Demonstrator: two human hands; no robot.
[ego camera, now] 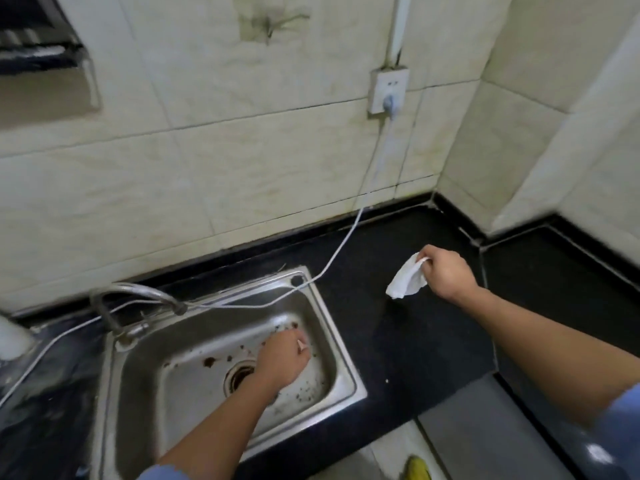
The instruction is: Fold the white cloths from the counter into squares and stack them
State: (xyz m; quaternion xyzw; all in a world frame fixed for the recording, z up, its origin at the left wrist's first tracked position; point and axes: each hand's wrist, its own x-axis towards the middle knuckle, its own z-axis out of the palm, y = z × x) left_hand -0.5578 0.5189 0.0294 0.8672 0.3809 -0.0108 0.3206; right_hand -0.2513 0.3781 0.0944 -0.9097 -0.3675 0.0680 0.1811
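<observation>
- Far left edge: a white rounded object point(9, 336), blurred beyond naming, stands on the counter beside the sink.
- Chrome faucet point(145, 291): it rises at the back left corner of the sink, and its spout arches to the right over the basin.
- Stainless steel sink point(343, 355): it is set into the black counter. Brown specks are scattered over the basin floor around the round drain point(239, 374).
- Your left hand point(282, 358): it reaches down into the basin, just right of the drain, with the fingers curled inward. A small pale scrap shows at the fingertips, but you cannot tell whether they pinch it or what it is. A blue sleeve point(162, 474) covers the upper forearm.
- White cable point(341, 245): it drops from a plug point(390, 105) in the wall socket point(388, 90), meets the counter, then runs left along the back rim of the sink behind the faucet.
- White cloth point(407, 280): crumpled and unfolded, it hangs from your right hand just above the counter, to the right of the sink and well apart from your left hand.
- Your right hand point(446, 271): knuckles up, with fingers and thumb closed together on the upper edge of the cloth.
- Black counter point(398, 341): a dark polished surface that meets the tiled wall at the back and turns a corner at right.
- Bottom edge: a yellow object point(417, 469) lies on the floor below the counter front, too cropped to identify.
</observation>
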